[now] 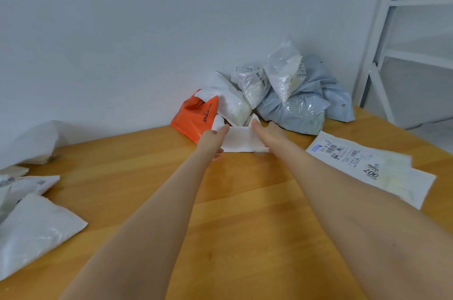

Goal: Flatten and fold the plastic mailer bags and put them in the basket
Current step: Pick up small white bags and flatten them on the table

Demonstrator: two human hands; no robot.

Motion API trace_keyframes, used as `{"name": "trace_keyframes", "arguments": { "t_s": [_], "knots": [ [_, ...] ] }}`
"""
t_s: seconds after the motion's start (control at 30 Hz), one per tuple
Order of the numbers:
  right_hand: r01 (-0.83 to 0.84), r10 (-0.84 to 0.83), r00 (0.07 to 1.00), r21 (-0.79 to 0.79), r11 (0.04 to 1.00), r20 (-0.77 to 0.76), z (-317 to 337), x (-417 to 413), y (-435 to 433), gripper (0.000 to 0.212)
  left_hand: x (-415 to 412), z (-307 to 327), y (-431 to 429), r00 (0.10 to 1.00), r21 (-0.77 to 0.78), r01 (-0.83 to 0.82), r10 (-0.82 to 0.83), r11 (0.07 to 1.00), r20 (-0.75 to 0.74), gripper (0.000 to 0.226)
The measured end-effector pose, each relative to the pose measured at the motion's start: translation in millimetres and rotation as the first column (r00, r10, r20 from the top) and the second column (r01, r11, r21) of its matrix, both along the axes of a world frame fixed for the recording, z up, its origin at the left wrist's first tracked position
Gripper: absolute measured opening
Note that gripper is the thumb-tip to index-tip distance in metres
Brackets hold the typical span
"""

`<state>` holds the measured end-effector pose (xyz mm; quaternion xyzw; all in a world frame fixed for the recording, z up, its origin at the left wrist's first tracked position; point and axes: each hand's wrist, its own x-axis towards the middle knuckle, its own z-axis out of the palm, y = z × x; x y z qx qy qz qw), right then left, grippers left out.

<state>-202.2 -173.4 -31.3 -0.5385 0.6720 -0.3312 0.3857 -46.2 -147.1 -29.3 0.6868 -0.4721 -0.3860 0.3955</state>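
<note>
A white mailer bag lies partly on the far middle of the wooden table, stretched between both hands. My left hand grips its left edge, thumb under and fingers over. My right hand holds its right edge. Just behind it sits a pile of mailer bags against the wall: an orange one, a white one, clear crinkled ones and a grey-blue one. No basket is in view.
A flat white mailer with shipping labels lies at the right. Several white mailers lie at the left edge, with a crumpled white bag behind them. A white metal frame stands at the right by the wall.
</note>
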Motion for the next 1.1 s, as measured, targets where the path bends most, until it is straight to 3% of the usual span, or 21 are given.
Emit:
{"name": "trace_keyframes", "arguments": {
  "t_s": [0.1,0.27,0.37,0.53,0.63,0.7,0.87,0.97,1.1],
  "knots": [
    [-0.039,0.031,0.994,0.069,0.997,0.108,5.4,4.5,26.6,0.056,1.4,5.3,22.8,1.0,0.007,0.003,-0.003,1.0,0.0,0.058],
    [-0.034,0.031,0.997,0.046,0.998,0.066,2.7,14.6,68.3,0.012,9.9,11.8,65.7,1.0,0.017,0.026,-0.026,1.0,-0.015,0.054],
    [-0.062,0.061,0.991,0.003,0.998,0.121,-0.6,19.6,91.1,0.019,20.7,13.6,86.5,0.999,0.01,0.024,-0.023,1.0,-0.045,0.053],
    [-0.069,0.05,0.952,0.052,0.996,0.303,9.0,37.4,113.0,0.057,32.2,16.8,117.1,0.996,-0.009,0.067,-0.067,0.998,0.054,0.051],
    [-0.153,0.099,0.922,0.117,0.981,0.374,10.3,48.5,123.2,0.042,30.9,12.5,131.2,0.986,0.071,0.153,-0.157,0.986,0.06,0.048],
    [-0.119,0.081,0.942,0.097,0.988,0.325,4.4,53.8,125.8,0.024,30.7,9.2,137.8,0.985,0.091,0.161,-0.165,0.983,0.043,0.043],
    [-0.131,0.131,0.964,-0.015,0.991,0.231,6.5,51.7,130.0,0.01,38.3,10.7,144.7,0.989,0.098,0.144,-0.141,0.985,-0.035,0.048],
    [-0.163,0.16,0.987,-0.23,0.959,-0.033,18.0,49.6,135.0,0.026,42.3,17.6,140.5,0.995,-0.017,-0.028,0.027,0.999,-0.098,0.056],
    [-0.327,0.144,0.9,-0.417,0.848,-0.411,28.3,44.3,139.8,0.01,51.6,26.4,142.1,0.917,-0.051,-0.257,0.227,0.965,-0.329,0.063]
  ]
}}
